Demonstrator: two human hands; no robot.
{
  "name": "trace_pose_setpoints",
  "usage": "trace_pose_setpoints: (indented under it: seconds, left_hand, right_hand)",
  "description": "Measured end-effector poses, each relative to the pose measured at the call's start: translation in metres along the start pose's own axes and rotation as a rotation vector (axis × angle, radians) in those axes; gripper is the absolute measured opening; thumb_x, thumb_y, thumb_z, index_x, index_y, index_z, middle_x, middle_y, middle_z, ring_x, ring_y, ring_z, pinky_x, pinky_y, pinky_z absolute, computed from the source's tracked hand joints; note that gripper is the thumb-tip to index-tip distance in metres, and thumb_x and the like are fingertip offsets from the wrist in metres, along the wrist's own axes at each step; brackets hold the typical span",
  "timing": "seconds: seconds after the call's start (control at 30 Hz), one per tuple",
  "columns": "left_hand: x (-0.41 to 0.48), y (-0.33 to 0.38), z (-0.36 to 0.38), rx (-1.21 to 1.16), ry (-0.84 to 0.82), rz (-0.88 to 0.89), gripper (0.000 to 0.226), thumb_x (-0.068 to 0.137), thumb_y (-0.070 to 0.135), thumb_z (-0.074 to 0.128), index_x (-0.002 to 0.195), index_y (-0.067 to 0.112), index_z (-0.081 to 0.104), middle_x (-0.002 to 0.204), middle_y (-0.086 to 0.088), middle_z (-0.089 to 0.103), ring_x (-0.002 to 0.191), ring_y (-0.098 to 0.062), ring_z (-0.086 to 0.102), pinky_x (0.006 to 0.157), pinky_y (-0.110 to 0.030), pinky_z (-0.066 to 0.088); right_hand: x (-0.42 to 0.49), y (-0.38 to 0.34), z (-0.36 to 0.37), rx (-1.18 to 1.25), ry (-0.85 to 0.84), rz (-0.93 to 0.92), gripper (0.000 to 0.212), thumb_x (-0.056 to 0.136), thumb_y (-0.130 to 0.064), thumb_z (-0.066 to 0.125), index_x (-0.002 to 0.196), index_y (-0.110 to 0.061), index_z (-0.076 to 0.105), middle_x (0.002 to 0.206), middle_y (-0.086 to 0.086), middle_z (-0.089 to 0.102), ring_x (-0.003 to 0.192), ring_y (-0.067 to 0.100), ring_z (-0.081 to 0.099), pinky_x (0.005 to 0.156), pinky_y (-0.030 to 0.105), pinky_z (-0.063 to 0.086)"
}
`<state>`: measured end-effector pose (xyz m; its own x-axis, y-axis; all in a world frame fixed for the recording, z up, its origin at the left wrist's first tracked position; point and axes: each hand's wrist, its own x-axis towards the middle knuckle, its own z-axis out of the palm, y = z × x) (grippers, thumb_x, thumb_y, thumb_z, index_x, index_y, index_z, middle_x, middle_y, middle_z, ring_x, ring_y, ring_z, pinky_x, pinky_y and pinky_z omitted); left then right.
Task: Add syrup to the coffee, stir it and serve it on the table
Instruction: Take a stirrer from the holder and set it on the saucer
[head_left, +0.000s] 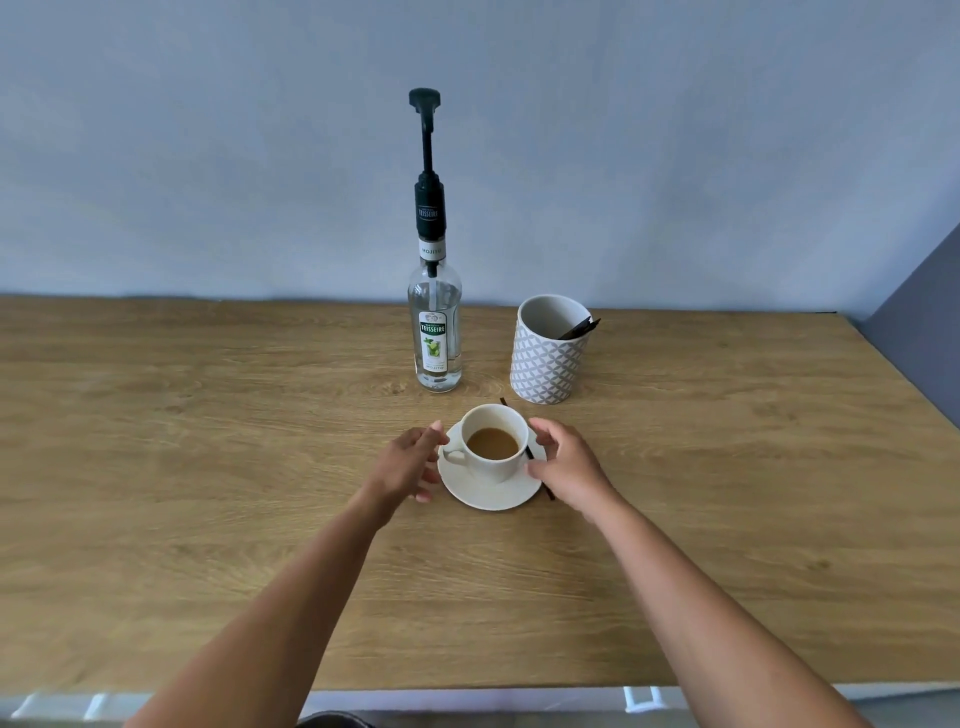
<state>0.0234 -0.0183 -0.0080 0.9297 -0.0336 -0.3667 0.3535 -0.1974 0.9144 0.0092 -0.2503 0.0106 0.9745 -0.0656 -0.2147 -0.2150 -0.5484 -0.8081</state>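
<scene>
A wooden table (208, 415) against a pale blue wall (208, 156) carries a clear Teisseire mojito syrup bottle (435, 332) with a tall black pump (427, 161), and just to its right a patterned ceramic holder (545, 364) with dark stir sticks (579, 327) leaning inside. Nearer the person, a white saucer (491, 491) bears a white cup (493, 447) of milky coffee (492, 442), with a dark stirrer (543, 483) lying across the saucer's right side behind the cup. The left hand (410, 460) and right hand (563, 462) flank the saucer with fingers loosely spread at its edges, holding nothing firmly that can be seen.
</scene>
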Motion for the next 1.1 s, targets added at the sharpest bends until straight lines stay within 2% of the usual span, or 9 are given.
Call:
trace_pose_setpoints:
  seconds: [0.1,0.17,0.23,0.3,0.6,0.8,0.93,1.03,1.1]
  left_hand:
    - [-0.002,0.001,0.000,0.011,-0.116,-0.020,0.038,0.096,0.047,0.055,0.111,0.013,0.061,0.099,-0.008,0.059,0.072,-0.018,0.063,0.050,-0.030,0.053]
    - [-0.003,0.001,0.001,0.043,-0.161,-0.018,0.029,0.097,0.043,0.056,0.110,0.017,0.059,0.099,-0.008,0.059,0.072,-0.017,0.063,0.048,-0.029,0.053]
    - [-0.004,0.000,0.003,0.068,-0.188,-0.018,0.025,0.097,0.041,0.056,0.110,0.020,0.058,0.099,-0.009,0.060,0.071,-0.017,0.064,0.047,-0.028,0.053]
    - [-0.004,-0.001,0.006,0.086,-0.199,-0.020,0.028,0.097,0.041,0.055,0.113,0.018,0.058,0.097,-0.010,0.061,0.069,-0.017,0.065,0.047,-0.027,0.053]
    - [-0.005,0.002,0.012,0.002,-0.202,-0.005,0.030,0.101,0.036,0.050,0.108,0.007,0.056,0.098,-0.013,0.063,0.069,-0.018,0.072,0.049,-0.032,0.057]
    - [-0.009,0.016,0.004,-0.035,-0.167,0.044,0.031,0.101,0.039,0.048,0.104,0.009,0.057,0.097,-0.012,0.064,0.077,-0.019,0.073,0.056,-0.036,0.059]
    - [-0.014,0.045,-0.009,-0.065,-0.129,0.103,0.043,0.102,0.040,0.045,0.116,0.001,0.055,0.091,-0.012,0.063,0.075,-0.019,0.071,0.066,-0.042,0.060]
    - [-0.018,0.071,-0.021,-0.103,-0.097,0.144,0.045,0.103,0.040,0.044,0.116,-0.002,0.054,0.091,-0.015,0.063,0.074,-0.022,0.070,0.071,-0.044,0.060]
    - [-0.020,0.087,-0.028,-0.128,-0.074,0.166,0.041,0.102,0.039,0.045,0.110,0.000,0.055,0.090,-0.015,0.063,0.075,-0.025,0.070,0.077,-0.049,0.059]
  right_hand:
    - [0.005,-0.003,0.000,-0.023,-0.126,-0.007,0.084,0.074,-0.011,0.079,0.146,-0.029,0.039,0.137,-0.002,0.051,0.123,0.022,0.047,0.106,0.044,0.042]
    - [0.008,-0.003,0.001,0.011,-0.161,-0.025,0.089,0.070,-0.011,0.083,0.146,-0.029,0.039,0.129,-0.004,0.055,0.111,0.013,0.051,0.099,0.036,0.045]
    - [0.010,-0.002,0.002,0.053,-0.185,-0.049,0.088,0.069,-0.009,0.084,0.144,-0.027,0.042,0.116,-0.009,0.059,0.092,0.000,0.051,0.084,0.024,0.044]
    - [0.012,0.000,0.004,0.089,-0.198,-0.069,0.086,0.068,-0.008,0.085,0.141,-0.026,0.045,0.112,-0.013,0.061,0.087,-0.004,0.053,0.075,0.017,0.043]
    - [0.014,-0.003,0.006,0.151,-0.212,-0.086,0.080,0.067,-0.006,0.085,0.136,-0.028,0.050,0.113,-0.015,0.065,0.103,0.003,0.060,0.081,0.018,0.045]
    - [0.019,-0.019,0.002,0.186,-0.207,-0.124,0.078,0.066,-0.007,0.086,0.134,-0.026,0.054,0.117,-0.009,0.068,0.110,0.010,0.061,0.096,0.030,0.048]
    - [0.024,-0.046,-0.007,0.202,-0.205,-0.212,0.067,0.066,-0.005,0.086,0.122,-0.029,0.059,0.113,-0.009,0.071,0.106,0.008,0.065,0.092,0.026,0.050]
    - [0.029,-0.073,-0.015,0.183,-0.193,-0.278,0.058,0.066,-0.007,0.085,0.110,-0.036,0.062,0.101,-0.019,0.073,0.096,-0.002,0.067,0.080,0.014,0.050]
    - [0.032,-0.091,-0.019,0.172,-0.177,-0.317,0.058,0.066,-0.011,0.086,0.115,-0.032,0.062,0.106,-0.015,0.072,0.101,0.003,0.066,0.085,0.021,0.049]
